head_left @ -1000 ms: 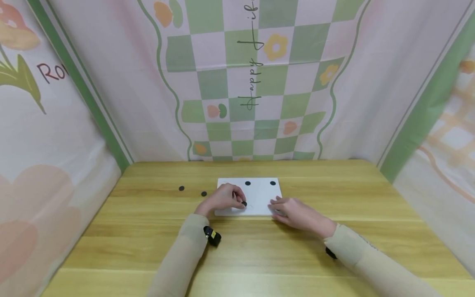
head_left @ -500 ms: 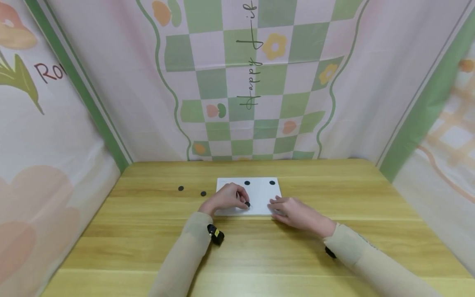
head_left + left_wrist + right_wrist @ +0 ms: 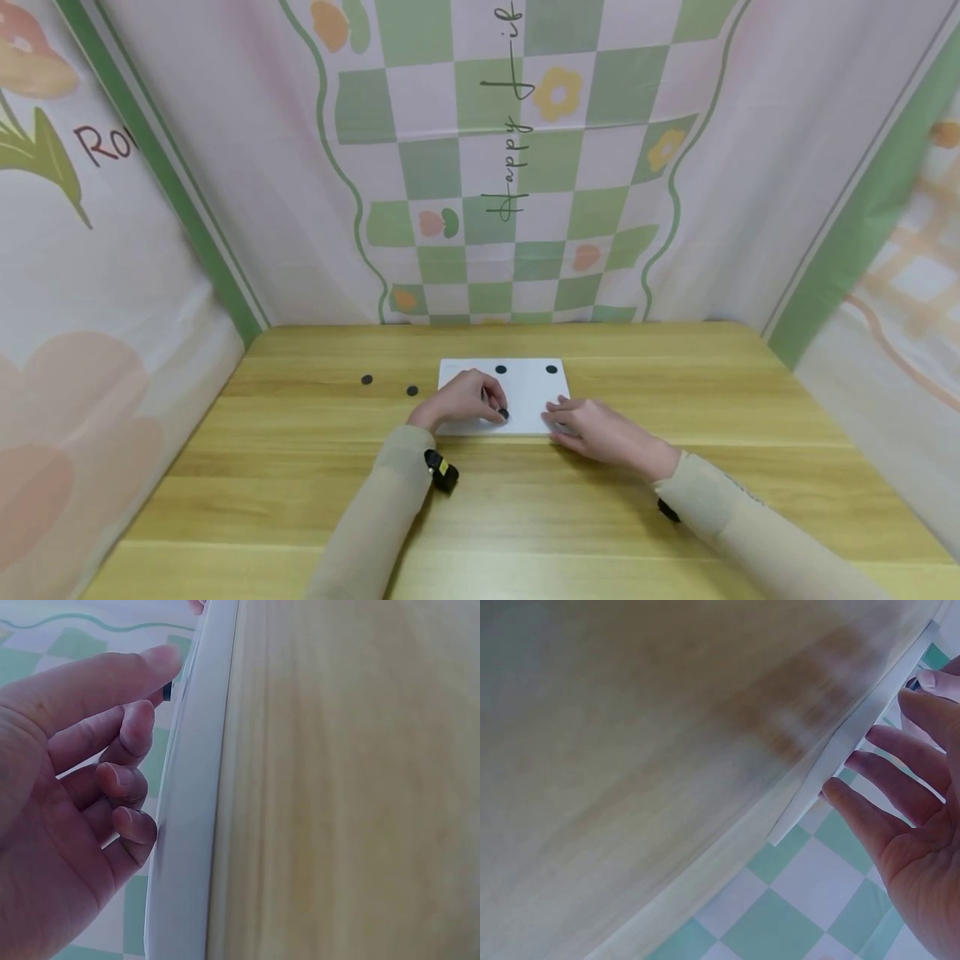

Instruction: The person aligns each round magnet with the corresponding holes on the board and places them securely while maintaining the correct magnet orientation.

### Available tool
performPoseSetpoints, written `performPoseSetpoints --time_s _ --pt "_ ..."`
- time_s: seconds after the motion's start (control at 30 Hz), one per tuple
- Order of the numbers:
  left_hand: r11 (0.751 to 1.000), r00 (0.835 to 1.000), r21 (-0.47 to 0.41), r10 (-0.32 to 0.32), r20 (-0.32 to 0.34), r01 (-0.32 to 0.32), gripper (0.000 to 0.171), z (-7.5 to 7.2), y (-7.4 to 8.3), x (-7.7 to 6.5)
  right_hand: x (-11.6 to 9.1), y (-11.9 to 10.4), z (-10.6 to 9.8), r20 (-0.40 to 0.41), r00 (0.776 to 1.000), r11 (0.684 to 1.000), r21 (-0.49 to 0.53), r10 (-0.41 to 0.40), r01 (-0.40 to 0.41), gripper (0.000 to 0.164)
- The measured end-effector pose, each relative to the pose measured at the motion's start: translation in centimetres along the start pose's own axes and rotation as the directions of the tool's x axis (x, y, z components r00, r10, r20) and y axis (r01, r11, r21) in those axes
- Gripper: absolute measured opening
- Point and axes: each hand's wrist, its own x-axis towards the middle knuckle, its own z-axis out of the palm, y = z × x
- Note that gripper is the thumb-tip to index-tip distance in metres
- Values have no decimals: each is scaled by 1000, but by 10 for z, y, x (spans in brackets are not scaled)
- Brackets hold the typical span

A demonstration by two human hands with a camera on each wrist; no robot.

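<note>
Left hand: I had the left hand (image 3: 467, 397) over the white board (image 3: 530, 393), thumb and forefinger clamped on a black disc (image 3: 503, 414).
Disc in the pinch: right out at the fingertips, nowhere near the palm; my left wrist cam only got a small dark bit between thumb and forefinger. Couldn't tell if it touched the board.
Right hand: on my feed the right hand (image 3: 596, 429) had its fingers extended and a bit apart, tips against the board's right edge, no disc in them.
Discs on the board: a middle disc (image 3: 501, 369) and a corner disc (image 3: 551, 369) lay along the far edge.
Discs on the table: an outer disc (image 3: 367, 379) and an inner disc (image 3: 412, 390) lay left of the board on the wooden table (image 3: 525, 517).
</note>
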Motion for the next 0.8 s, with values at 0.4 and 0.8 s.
performPoseSetpoints --time_s 0.4,0.8 --pt "1000 1000 25 -1 16 1 12 1 4 2 0 2 1 -8 1000 1000 -18 -16 16 29" --pt "999 1000 35 1 22 -2 14 1 6 3 0 0 0 -10 1000 1000 -11 -13 13 29"
